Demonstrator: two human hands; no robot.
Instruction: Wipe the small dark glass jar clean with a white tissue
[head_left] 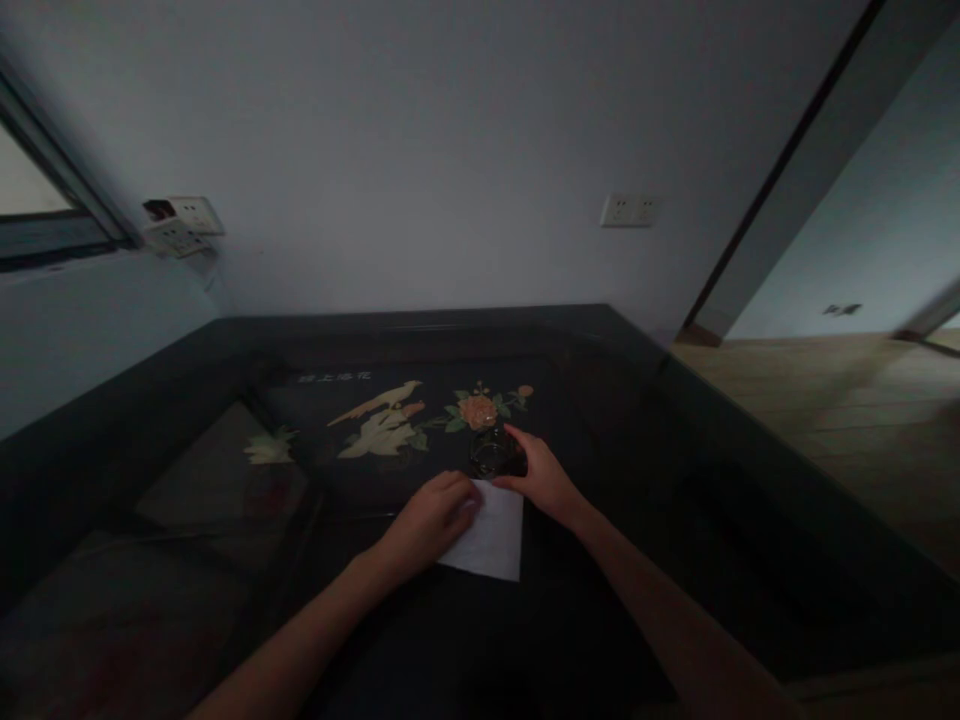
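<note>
A white sheet of paper (495, 538) lies flat on a dark glass-topped table (615, 420). My left hand (429, 520) rests on the paper's left edge with its fingers curled down onto it. My right hand (541, 474) is wrapped around a small clear glass (492, 452) that stands on the table just past the paper's far edge. The room is dim and the glass is hard to make out.
An inlaid picture of a bird (382, 420) and an orange flower (478, 410) shows under the table top. Wall sockets (628, 210) sit on the back wall and more sockets (180, 225) at the left. Wooden floor (825, 400) lies to the right.
</note>
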